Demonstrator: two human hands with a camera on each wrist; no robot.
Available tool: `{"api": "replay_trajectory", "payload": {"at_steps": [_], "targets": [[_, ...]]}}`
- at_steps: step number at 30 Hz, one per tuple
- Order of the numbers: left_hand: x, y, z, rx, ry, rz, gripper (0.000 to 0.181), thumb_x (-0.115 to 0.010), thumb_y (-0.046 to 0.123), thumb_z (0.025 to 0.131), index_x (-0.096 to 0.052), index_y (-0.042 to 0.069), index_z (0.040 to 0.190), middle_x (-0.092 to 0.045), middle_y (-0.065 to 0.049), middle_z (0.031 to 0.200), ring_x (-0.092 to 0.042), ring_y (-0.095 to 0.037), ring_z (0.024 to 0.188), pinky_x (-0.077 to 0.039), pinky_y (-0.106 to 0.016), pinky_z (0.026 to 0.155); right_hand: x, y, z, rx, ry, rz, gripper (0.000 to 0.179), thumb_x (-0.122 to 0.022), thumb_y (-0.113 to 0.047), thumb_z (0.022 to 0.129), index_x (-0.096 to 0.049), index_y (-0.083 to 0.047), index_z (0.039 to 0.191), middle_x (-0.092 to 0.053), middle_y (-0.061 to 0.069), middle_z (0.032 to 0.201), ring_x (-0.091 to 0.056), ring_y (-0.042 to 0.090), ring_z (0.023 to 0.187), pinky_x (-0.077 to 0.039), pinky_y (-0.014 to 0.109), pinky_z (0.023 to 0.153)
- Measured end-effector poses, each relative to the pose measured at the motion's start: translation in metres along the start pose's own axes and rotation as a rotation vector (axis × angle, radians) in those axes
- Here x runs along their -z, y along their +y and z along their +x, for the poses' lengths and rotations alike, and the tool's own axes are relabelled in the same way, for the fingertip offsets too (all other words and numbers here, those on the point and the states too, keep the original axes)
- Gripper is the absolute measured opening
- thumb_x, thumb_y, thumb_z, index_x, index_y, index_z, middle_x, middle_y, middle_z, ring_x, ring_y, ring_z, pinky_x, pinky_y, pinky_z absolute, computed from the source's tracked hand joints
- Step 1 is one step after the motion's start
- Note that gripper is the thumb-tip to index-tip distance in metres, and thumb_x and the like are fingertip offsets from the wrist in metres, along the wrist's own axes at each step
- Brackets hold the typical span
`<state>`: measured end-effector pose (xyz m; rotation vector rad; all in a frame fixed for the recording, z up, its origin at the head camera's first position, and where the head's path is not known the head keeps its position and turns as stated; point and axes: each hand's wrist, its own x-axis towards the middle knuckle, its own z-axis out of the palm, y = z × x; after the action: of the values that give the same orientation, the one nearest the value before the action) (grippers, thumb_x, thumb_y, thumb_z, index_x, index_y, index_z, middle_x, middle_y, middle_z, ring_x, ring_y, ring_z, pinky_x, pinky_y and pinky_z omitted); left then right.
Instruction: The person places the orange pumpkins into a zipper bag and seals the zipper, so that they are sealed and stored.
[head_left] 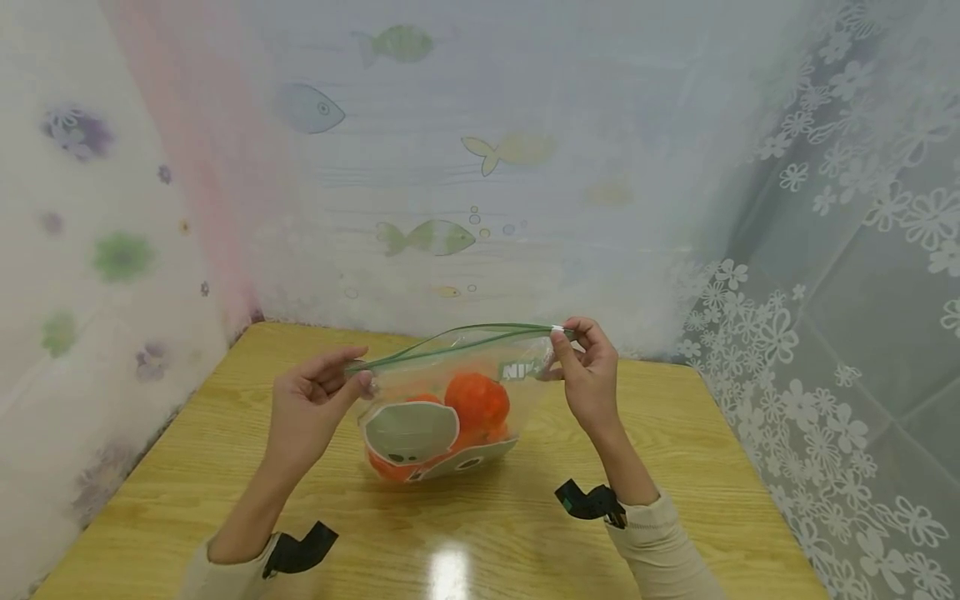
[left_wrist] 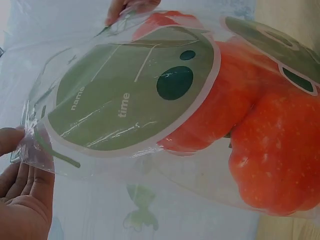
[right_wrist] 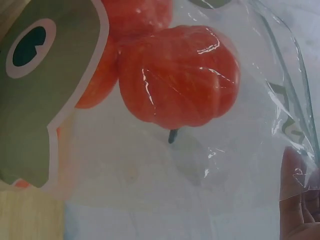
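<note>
A clear zip bag with green printed animal shapes is held up by its top edge over the wooden table. Inside lie several orange-red, ribbed, pumpkin-like fruits; one fruit shows a short dark green stem in the right wrist view. My left hand pinches the bag's top left corner between thumb and fingers. At the opposite corner my right hand pinches the top edge by a small white slider. Between the hands the two green zip strips bow apart.
The wooden table meets a pale sheet printed with fish at its back edge. A flower-printed sheet hangs at left and a white-flowered curtain at right. Black wrist mounts sit at both sleeves.
</note>
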<state>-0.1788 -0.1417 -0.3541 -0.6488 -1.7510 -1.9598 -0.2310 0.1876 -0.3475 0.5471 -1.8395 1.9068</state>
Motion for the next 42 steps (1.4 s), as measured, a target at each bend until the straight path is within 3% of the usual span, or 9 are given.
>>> {"api": "replay_trajectory", "payload": {"at_steps": [4,8,11,14,19,25,32,38,42], "targets": [[0.002,0.002,-0.005,0.065,-0.016,-0.017,0.031,-0.063,-0.015,0.093,-0.066,-0.011,0.124,-0.078,0.0,0.092,-0.074,-0.011,0.079,-0.061,-0.022,0.078,0.0,-0.001,-0.001,0.007,-0.005,0.006,0.013,-0.057,-0.003,0.104,-0.052,0.005,0.112,-0.055,0.004,0.084,-0.062,0.012,0.058,-0.061,0.031,0.053],[0.003,0.003,-0.008,0.134,0.031,0.039,0.024,-0.061,-0.006,0.098,-0.068,-0.012,0.12,-0.078,0.002,0.09,-0.074,-0.01,0.077,-0.06,-0.023,0.082,0.0,-0.002,-0.002,0.011,-0.005,0.019,0.012,-0.057,-0.002,0.103,-0.052,0.006,0.111,-0.055,0.003,0.084,-0.062,0.011,0.058,-0.061,0.03,0.053],[0.002,0.005,-0.009,0.147,0.059,0.031,0.023,-0.058,-0.001,0.102,-0.067,-0.015,0.118,-0.078,0.001,0.089,-0.075,-0.01,0.076,-0.061,-0.025,0.082,0.0,-0.003,-0.003,0.014,-0.003,0.027,0.011,-0.057,-0.001,0.103,-0.053,0.006,0.111,-0.055,0.003,0.084,-0.062,0.011,0.058,-0.061,0.03,0.053],[0.001,0.006,-0.007,0.108,0.064,0.007,0.022,-0.057,-0.003,0.102,-0.067,-0.018,0.115,-0.079,0.0,0.086,-0.075,-0.011,0.075,-0.061,-0.025,0.082,0.0,-0.004,-0.003,0.026,-0.007,0.033,0.01,-0.057,0.0,0.103,-0.053,0.006,0.11,-0.055,0.003,0.084,-0.062,0.011,0.058,-0.061,0.03,0.053],[0.001,0.013,0.002,0.039,0.049,0.049,0.019,-0.059,-0.008,0.099,-0.07,-0.017,0.112,-0.078,0.0,0.085,-0.074,-0.011,0.077,-0.061,-0.024,0.078,0.001,-0.007,0.0,0.068,-0.027,0.014,0.01,-0.056,0.0,0.103,-0.052,0.008,0.108,-0.057,0.002,0.086,-0.063,0.012,0.06,-0.061,0.029,0.056],[-0.001,0.024,0.012,0.062,0.084,0.137,0.018,-0.062,-0.004,0.098,-0.072,-0.015,0.11,-0.078,0.006,0.089,-0.073,-0.009,0.08,-0.06,-0.021,0.076,0.002,-0.011,0.003,0.109,-0.046,-0.022,0.015,-0.056,0.001,0.103,-0.049,0.013,0.107,-0.059,0.0,0.087,-0.063,0.01,0.062,-0.06,0.026,0.057],[-0.004,0.035,0.018,0.035,0.114,0.168,0.015,-0.065,-0.004,0.096,-0.076,-0.011,0.105,-0.077,0.002,0.094,-0.071,-0.012,0.086,-0.06,-0.02,0.078,0.002,-0.014,0.002,0.115,-0.053,-0.024,0.013,-0.055,0.004,0.102,-0.049,0.014,0.107,-0.06,0.0,0.088,-0.063,0.01,0.062,-0.06,0.025,0.059],[-0.002,0.037,0.019,-0.044,0.052,0.388,0.017,-0.067,-0.005,0.095,-0.08,0.0,0.105,-0.075,0.009,0.101,-0.069,-0.003,0.09,-0.056,-0.014,0.079,0.001,-0.014,-0.001,0.11,-0.056,-0.034,0.007,-0.055,0.004,0.102,-0.052,0.007,0.107,-0.058,0.011,0.089,-0.062,0.01,0.061,-0.061,0.025,0.059],[0.002,0.037,0.019,-0.114,-0.025,0.488,0.019,-0.069,-0.006,0.093,-0.081,0.005,0.103,-0.075,0.005,0.099,-0.068,-0.002,0.088,-0.055,-0.014,0.075,0.0,-0.015,-0.002,0.12,-0.063,-0.036,0.01,-0.055,0.005,0.102,-0.05,0.012,0.108,-0.058,0.011,0.088,-0.062,0.011,0.061,-0.061,0.025,0.059]]}}
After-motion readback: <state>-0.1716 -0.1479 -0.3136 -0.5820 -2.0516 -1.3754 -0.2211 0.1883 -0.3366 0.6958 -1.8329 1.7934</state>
